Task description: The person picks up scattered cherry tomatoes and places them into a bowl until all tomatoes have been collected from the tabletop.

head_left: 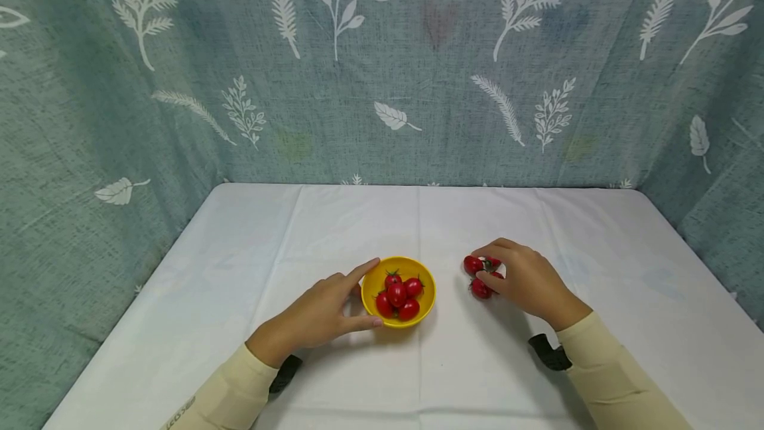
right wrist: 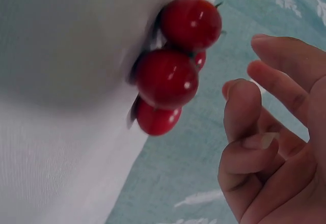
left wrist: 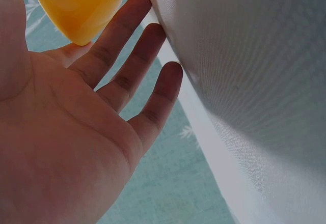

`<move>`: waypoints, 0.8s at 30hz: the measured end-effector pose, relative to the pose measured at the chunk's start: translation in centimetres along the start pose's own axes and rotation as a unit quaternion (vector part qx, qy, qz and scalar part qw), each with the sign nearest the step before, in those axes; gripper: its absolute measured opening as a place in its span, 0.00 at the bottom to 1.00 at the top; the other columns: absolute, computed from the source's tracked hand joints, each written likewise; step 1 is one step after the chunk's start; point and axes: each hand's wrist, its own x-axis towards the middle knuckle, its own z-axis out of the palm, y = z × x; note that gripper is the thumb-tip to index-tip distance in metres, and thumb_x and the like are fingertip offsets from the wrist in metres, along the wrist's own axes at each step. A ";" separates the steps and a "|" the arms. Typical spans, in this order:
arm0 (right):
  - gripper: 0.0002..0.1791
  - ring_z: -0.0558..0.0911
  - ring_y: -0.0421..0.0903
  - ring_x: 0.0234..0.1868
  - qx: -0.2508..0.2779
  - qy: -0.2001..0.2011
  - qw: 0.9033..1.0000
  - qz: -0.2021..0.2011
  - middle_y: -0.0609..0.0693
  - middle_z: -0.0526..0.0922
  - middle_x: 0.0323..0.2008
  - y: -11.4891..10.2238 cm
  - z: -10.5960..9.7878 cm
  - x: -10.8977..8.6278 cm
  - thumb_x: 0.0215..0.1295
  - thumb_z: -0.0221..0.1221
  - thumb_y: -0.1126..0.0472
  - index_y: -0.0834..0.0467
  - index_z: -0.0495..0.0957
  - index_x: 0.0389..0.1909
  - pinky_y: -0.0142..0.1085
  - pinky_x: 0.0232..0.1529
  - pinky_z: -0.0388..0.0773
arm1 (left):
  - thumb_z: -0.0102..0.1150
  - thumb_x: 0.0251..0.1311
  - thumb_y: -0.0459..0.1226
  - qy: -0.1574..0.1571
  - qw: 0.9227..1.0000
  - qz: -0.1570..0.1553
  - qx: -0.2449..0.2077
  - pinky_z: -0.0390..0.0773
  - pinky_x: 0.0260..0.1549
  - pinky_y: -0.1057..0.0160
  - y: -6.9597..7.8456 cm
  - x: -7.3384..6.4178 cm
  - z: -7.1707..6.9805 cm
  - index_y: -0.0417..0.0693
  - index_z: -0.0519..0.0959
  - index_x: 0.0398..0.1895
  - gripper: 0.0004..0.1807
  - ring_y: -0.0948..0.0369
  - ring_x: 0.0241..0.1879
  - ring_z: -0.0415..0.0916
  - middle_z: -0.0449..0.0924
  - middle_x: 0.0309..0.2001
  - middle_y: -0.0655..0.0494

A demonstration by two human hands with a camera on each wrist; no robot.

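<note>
A yellow bowl [head_left: 428,307] holds several small red cherry tomatoes [head_left: 396,294] with green calyxes. My left hand [head_left: 322,310] is at the bowl's left side, index fingertip at the far rim and thumb at the near rim. In the left wrist view, its other fingers [left wrist: 155,99] extend loosely below the bowl's side [left wrist: 81,7]. More cherry tomatoes [head_left: 480,288] lie in a cluster to the right of the bowl. Over them is my right hand [head_left: 525,281]. The right wrist view shows its fingers [right wrist: 242,107] loosely bent, apart from the cherry tomatoes [right wrist: 168,79], with nothing between them.
A white cloth [head_left: 334,224] with fold creases covers the table. Behind and at both sides hangs a green-blue curtain [head_left: 370,118] with white leaf prints. A dark band [head_left: 549,352] is on the right wrist, and another dark band [head_left: 285,375] on the left.
</note>
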 end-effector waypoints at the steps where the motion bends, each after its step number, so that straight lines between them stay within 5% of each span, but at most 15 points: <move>1: 0.19 0.83 0.48 0.44 -0.001 -0.002 1.000 0.004 0.50 0.85 0.47 0.2 -0.1 0.0 0.57 0.72 0.59 0.53 0.85 0.51 0.44 0.42 0.81 | 0.65 0.52 0.66 0.000 1.000 -0.001 0.001 0.69 0.36 0.63 0.0 0.0 0.0 0.67 0.53 0.79 0.53 0.64 0.36 0.67 0.77 0.40 0.61; 12: 0.18 0.84 0.56 0.52 -0.011 -0.005 0.999 0.043 0.55 0.84 0.52 1.8 -0.2 0.1 0.63 0.68 0.61 0.57 0.83 0.54 0.51 0.47 0.82 | 0.66 0.52 0.66 0.000 1.000 -0.007 0.001 0.70 0.37 0.62 0.0 0.1 0.0 0.69 0.53 0.79 0.53 0.64 0.37 0.68 0.76 0.41 0.61; 24: 0.17 0.84 0.56 0.52 -0.026 -0.013 0.999 0.021 0.55 0.85 0.50 3.3 0.2 0.3 0.61 0.68 0.68 0.58 0.84 0.52 0.51 0.49 0.81 | 0.65 0.52 0.67 -0.003 1.000 -0.007 0.000 0.69 0.35 0.63 0.0 0.1 0.0 0.68 0.53 0.79 0.53 0.63 0.35 0.67 0.76 0.39 0.61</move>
